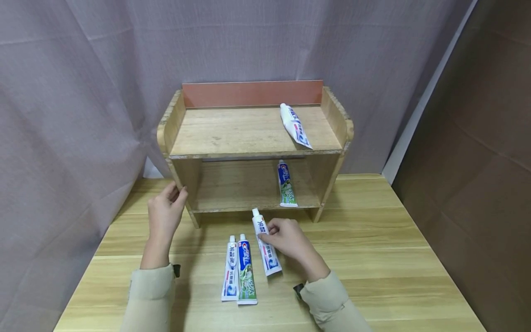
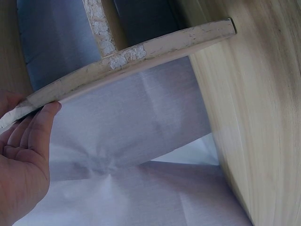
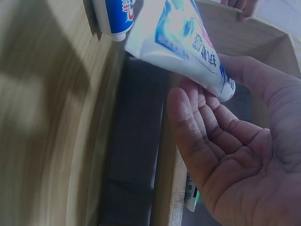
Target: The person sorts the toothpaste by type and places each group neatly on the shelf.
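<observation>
A small two-tier wooden shelf (image 1: 226, 133) stands at the back of the table. My left hand (image 1: 165, 210) grips the edge of its left side panel (image 2: 174, 44), thumb and fingers on opposite faces. My right hand (image 1: 290, 237) pinches a white toothpaste tube (image 1: 265, 246) in front of the shelf, its cap pointing toward the shelf. Left of it, a white toothpaste tube (image 1: 230, 272) and a blue-green one (image 1: 246, 276) lie side by side on the table. Another white tube (image 1: 295, 125) lies on the top tier, and a blue-green tube (image 1: 286, 184) on the lower tier.
The wood-grain table (image 1: 386, 258) extends to both sides of the shelf. A grey curtain (image 1: 249, 41) hangs behind and to the left. On the right stands a brown cloth-like wall (image 1: 477, 161). A reddish-brown strip (image 1: 253, 94) runs along the shelf's top back.
</observation>
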Demonstrator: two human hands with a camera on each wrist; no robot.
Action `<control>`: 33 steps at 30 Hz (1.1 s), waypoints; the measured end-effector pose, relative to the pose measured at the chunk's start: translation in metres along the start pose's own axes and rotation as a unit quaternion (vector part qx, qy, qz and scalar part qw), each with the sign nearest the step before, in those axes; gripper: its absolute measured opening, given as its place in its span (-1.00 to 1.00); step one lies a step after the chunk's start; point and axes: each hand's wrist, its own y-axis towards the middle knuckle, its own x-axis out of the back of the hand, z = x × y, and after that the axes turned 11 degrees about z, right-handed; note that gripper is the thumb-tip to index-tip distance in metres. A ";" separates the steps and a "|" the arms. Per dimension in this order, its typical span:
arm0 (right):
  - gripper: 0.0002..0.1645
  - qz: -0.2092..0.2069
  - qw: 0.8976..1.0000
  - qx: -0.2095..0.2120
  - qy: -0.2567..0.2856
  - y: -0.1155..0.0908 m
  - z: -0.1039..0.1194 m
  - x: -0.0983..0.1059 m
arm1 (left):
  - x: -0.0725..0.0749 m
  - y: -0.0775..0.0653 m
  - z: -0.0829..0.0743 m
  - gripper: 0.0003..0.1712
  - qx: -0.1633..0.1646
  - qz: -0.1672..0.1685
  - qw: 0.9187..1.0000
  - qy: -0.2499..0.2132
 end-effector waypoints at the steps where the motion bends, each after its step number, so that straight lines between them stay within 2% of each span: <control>1: -0.72 -0.001 1.000 0.000 0.001 0.000 0.001 0.000 | 0.000 0.000 0.000 -0.73 0.001 0.000 1.000 0.000; 33: -0.71 -0.019 1.000 0.019 0.014 -0.001 0.016 0.011 | 0.001 0.000 -0.002 -0.70 0.004 0.010 1.000 -0.008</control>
